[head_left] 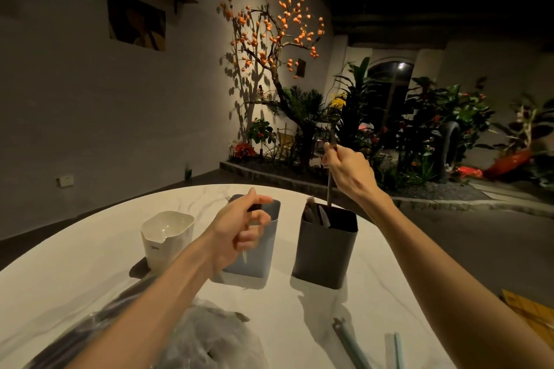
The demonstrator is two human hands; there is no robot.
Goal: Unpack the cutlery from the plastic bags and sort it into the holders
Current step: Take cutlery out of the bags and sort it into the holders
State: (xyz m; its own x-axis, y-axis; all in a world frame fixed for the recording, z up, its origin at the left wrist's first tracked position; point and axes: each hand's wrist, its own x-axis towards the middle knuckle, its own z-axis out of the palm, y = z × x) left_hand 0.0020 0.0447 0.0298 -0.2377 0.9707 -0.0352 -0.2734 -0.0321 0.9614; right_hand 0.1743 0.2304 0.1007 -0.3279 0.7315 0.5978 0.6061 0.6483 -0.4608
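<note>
The right hand (347, 172) pinches a dark utensil (330, 186) upright, its lower end inside the dark holder (325, 252) below. The left hand (239, 226), fingers loosely curled, holds a small dark piece in front of the grey holder (257, 257). A white holder (168, 238) stands left of it; a plastic bag (207, 335) lies under the left forearm.

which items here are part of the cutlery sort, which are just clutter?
Job: dark utensil held by right hand; dark holder; grey-blue holder; white holder; plastic bags; loose cutlery; left hand.
Clutter: plants; wall picture.
</note>
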